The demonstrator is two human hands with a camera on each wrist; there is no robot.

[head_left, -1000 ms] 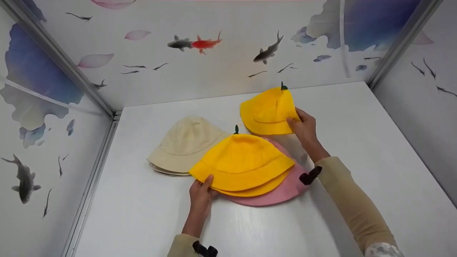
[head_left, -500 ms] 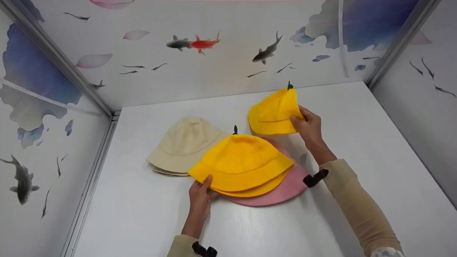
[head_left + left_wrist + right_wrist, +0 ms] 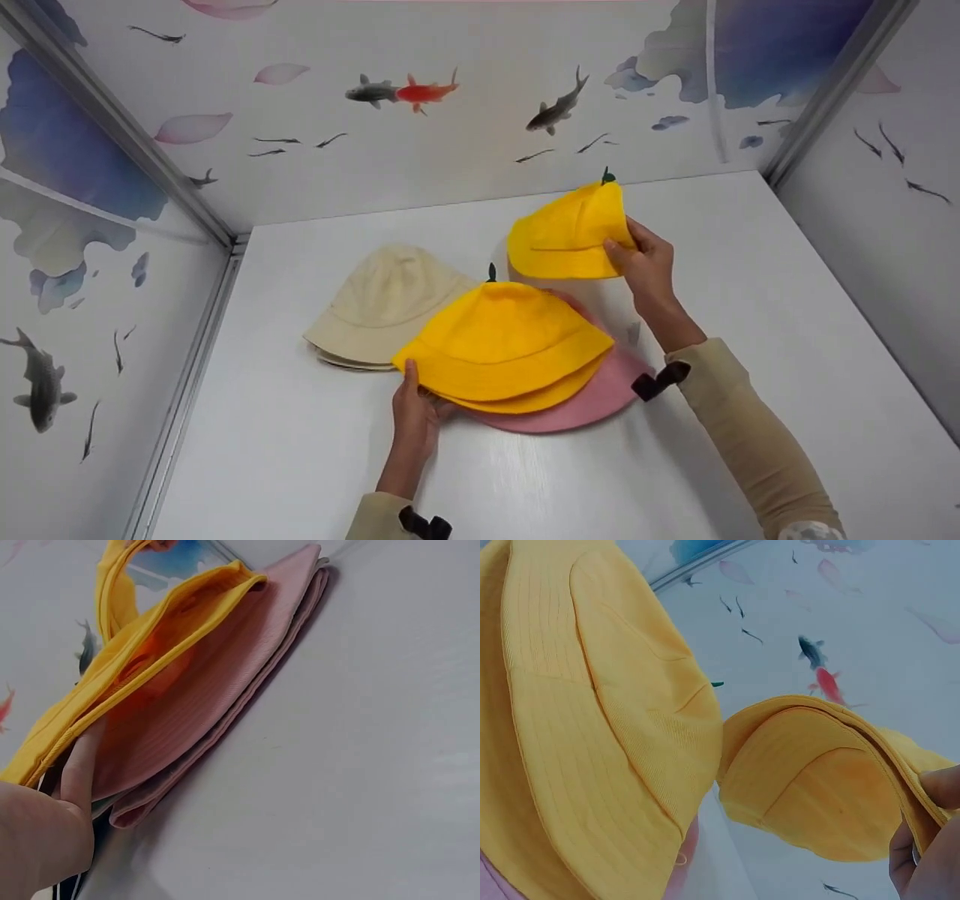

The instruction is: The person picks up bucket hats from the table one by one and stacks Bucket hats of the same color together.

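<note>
My right hand (image 3: 651, 262) pinches the brim of a small yellow bucket hat (image 3: 568, 229) with a green leaf stem on top, held up at the back. My left hand (image 3: 416, 409) grips the left brim of a larger yellow bucket hat (image 3: 510, 337), thumb on top and fingers beneath. This hat lies over a pink hat (image 3: 611, 382), most of which is hidden. In the left wrist view the yellow brim (image 3: 142, 664) stands apart from the pink brim (image 3: 225, 690) below. The right wrist view shows the inside of the small yellow hat (image 3: 817, 787).
Beige bucket hats (image 3: 397, 300), stacked, lie to the left, partly under the larger yellow hat. A white table (image 3: 262, 442) carries everything. Walls with painted fish (image 3: 555, 105) enclose the back and both sides.
The small yellow hat went right with my right hand, then its brim swung slightly left and up. My left thumb has shifted toward the brim's left tip. The pile stays put.
</note>
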